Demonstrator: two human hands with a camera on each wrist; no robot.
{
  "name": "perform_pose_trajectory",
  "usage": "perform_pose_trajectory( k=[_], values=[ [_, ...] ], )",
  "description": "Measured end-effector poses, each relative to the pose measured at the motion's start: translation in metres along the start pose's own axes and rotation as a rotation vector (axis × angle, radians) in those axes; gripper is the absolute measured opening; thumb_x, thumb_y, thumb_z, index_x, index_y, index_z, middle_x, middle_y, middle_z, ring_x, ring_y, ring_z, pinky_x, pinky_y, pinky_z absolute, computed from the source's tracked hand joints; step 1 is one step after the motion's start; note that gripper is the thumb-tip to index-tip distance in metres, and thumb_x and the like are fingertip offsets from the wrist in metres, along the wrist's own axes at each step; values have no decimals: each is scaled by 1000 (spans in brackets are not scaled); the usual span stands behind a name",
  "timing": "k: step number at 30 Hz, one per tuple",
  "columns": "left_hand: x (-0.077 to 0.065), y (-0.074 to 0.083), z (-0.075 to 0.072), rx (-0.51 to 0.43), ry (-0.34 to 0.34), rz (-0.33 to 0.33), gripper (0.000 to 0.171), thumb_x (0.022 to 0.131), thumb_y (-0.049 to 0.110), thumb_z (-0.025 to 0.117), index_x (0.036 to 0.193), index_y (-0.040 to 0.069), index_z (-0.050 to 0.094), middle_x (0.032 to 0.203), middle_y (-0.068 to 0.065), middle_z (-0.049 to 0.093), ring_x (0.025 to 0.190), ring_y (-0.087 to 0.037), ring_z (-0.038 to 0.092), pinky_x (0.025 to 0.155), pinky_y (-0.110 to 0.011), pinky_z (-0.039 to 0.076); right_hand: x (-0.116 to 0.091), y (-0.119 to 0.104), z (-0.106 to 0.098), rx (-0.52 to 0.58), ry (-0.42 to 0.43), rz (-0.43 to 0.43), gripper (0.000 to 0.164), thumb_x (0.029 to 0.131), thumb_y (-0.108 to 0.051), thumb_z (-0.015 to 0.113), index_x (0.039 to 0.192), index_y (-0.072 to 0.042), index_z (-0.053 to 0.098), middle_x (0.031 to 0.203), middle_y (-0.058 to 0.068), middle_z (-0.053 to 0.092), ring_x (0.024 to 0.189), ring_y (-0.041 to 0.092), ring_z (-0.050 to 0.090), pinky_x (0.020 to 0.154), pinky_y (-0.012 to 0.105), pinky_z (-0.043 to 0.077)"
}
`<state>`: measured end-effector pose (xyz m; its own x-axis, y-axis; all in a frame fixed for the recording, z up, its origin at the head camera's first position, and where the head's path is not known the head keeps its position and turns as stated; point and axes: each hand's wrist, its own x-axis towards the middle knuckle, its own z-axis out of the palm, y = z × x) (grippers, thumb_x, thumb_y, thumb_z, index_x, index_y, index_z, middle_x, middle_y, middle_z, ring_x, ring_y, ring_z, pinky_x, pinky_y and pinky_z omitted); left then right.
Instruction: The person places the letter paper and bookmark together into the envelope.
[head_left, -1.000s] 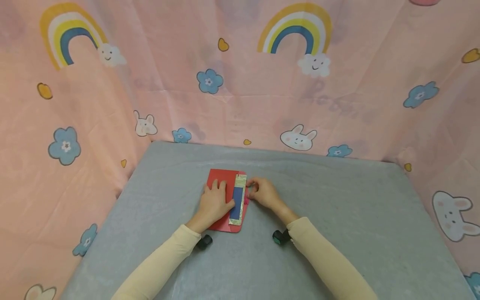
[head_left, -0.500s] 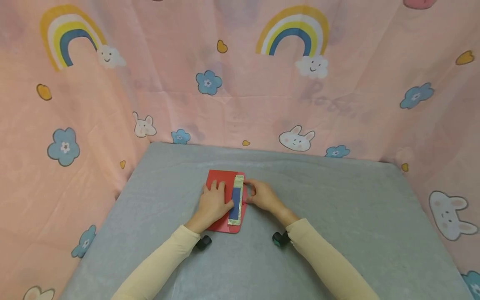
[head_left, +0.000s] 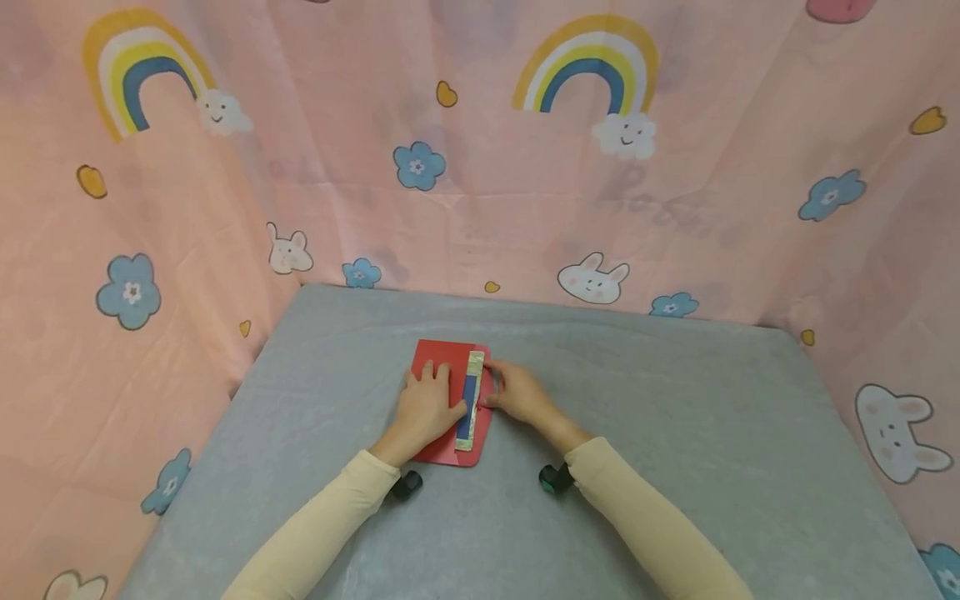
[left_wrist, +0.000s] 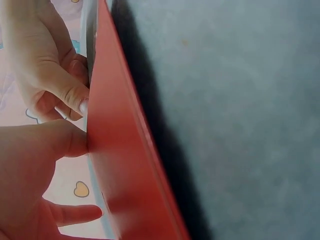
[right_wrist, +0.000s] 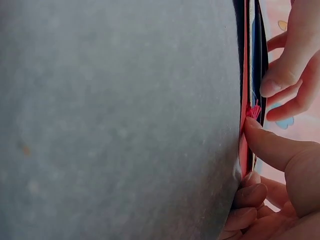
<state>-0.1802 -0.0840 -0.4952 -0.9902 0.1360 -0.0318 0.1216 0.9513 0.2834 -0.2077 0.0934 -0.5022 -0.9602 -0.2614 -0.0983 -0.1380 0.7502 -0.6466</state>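
Note:
A red envelope (head_left: 438, 354) lies on the grey-covered table, its flap (head_left: 472, 457) pointing right. From its mouth shows a strip of a blue and gold card (head_left: 470, 400) with a pink tassel (right_wrist: 255, 111). My left hand (head_left: 426, 417) rests on the envelope with fingers spread, its thumb by the card. My right hand (head_left: 525, 396) is at the flap side, thumb and index finger bent and apart, reaching the card's outer edge. In the right wrist view its thumb (right_wrist: 255, 127) touches the tassel. Most of the card is hidden inside the envelope.
The grey table (head_left: 675, 417) extends around the envelope on all sides. Pink printed curtains (head_left: 487, 208) stand behind it and at both sides. Dark wrist cameras (head_left: 557, 479) sit under both wrists.
The blue and gold card has slid left into the envelope, so a narrower strip shows. My right hand has moved left with it. The left hand stays on the envelope.

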Motion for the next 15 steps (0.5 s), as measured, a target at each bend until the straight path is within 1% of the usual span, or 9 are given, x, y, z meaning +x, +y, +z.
perform_pose_trajectory(
  k=[3,6,10,15],
  values=[
    [0,0,0,2,0,5,71,85,40,70,141,4,46,146,-25,46,126,-53,46,84,-51,59,0,-3,1,2,1,6,68,82,-20,80,143,-8,52,71,2,50,66,15,47,61,25,38],
    [0,0,0,4,2,7,71,85,40,70,141,4,46,145,-25,47,125,-53,46,83,-50,59,0,-5,2,0,1,4,68,83,-21,79,144,-9,51,71,1,46,67,15,45,62,25,37],
    [0,-1,0,12,4,6,70,85,40,70,140,4,47,145,-25,47,125,-53,47,82,-50,59,0,-7,3,-4,5,-15,67,83,-20,79,143,-9,52,68,1,42,63,15,42,58,25,35],
    [1,-2,1,17,0,4,71,85,42,71,141,5,47,147,-25,46,126,-53,46,84,-51,59,3,-7,5,-17,10,-25,67,83,-20,79,143,-10,52,68,0,44,62,14,42,58,25,35]
  ],
)
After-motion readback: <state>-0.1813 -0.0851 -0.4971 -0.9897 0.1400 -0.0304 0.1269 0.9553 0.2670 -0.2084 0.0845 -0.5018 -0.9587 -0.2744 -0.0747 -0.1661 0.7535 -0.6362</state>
